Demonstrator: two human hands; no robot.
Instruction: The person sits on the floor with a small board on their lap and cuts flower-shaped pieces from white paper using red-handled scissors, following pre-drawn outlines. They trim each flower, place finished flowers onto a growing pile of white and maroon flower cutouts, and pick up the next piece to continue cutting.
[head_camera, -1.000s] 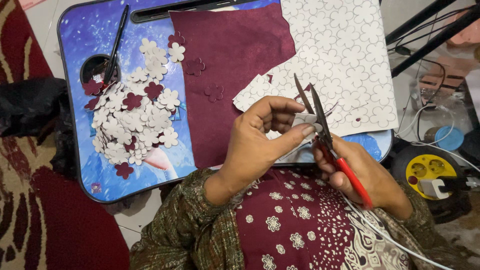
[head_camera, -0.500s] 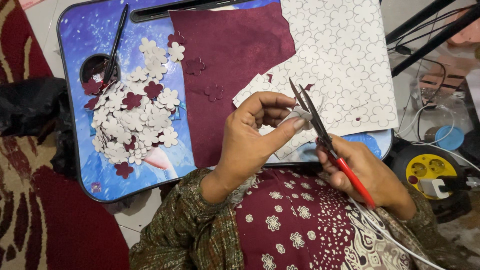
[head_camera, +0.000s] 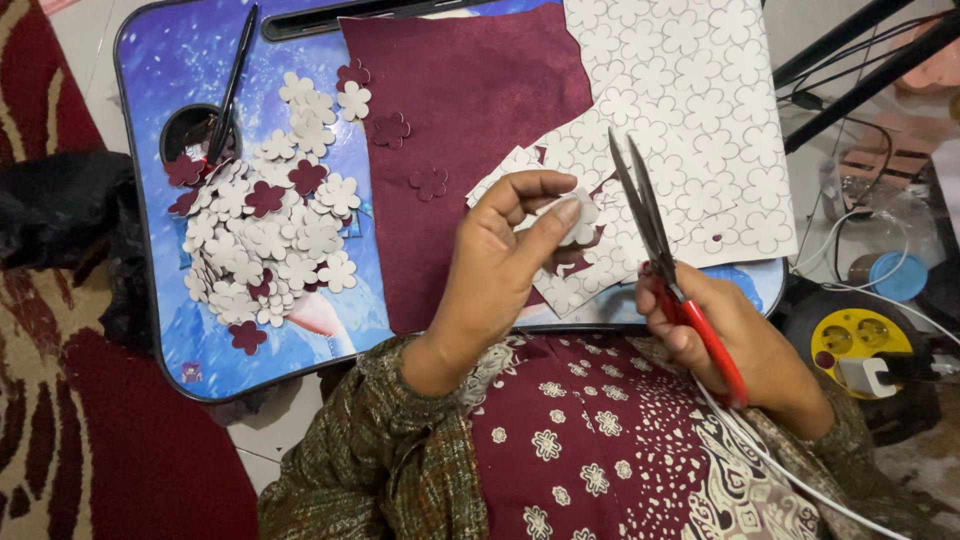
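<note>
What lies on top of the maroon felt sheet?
On the maroon felt sheet, two maroon flower cutouts and the white flower-printed sheet's edge; whatever the left hand covers is hidden.

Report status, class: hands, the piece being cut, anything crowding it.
Left hand pinches white flower cutout. Right hand holds red-handled scissors, blades closed beside cutout. Flower-printed sheet lies underneath, flower pile well aside.

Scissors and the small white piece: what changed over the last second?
The scissors in the right hand went from open around the small white piece to nearly closed, blades pointing up beside it. The left hand keeps its fingertip grip on that piece, now clear of the blades. The flower pile, maroon sheet and pen stayed put.
</note>
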